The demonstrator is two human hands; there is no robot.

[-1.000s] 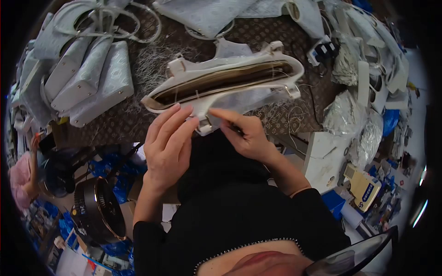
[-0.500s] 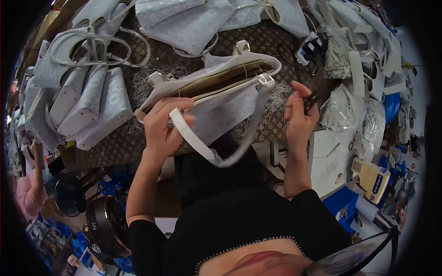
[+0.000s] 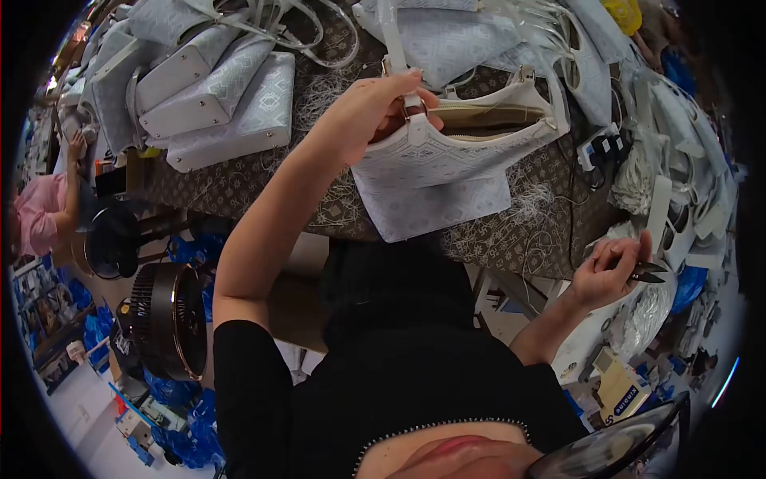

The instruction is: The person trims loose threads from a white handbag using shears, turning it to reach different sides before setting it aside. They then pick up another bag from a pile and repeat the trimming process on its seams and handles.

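A white patterned handbag (image 3: pixel 435 176) hangs at the table's front edge, its top open and its tan lining showing. My left hand (image 3: pixel 371 116) is closed on the bag's left end, at the base of the strap near a metal ring. The white strap (image 3: pixel 389 36) rises above those fingers. Away to the right, my right hand (image 3: pixel 610 270) is curled around small dark thread snips (image 3: pixel 650 273), whose pointed blades stick out past the fingers. The snips are well apart from the bag.
Finished-looking white bags (image 3: pixel 235 136) are stacked at the left, and more bags (image 3: pixel 455 44) lie at the back. Loose thread clippings (image 3: pixel 531 203) litter the brown patterned table (image 3: pixel 215 195). A black power adapter (image 3: pixel 602 148) sits at the right. A fan (image 3: pixel 167 319) stands at lower left, near another person (image 3: pixel 48 207).
The handbag has turned and shifted right, and its strap now rises at the back. My left hand has moved to the strap base. My right hand has swung right and down with the snips.
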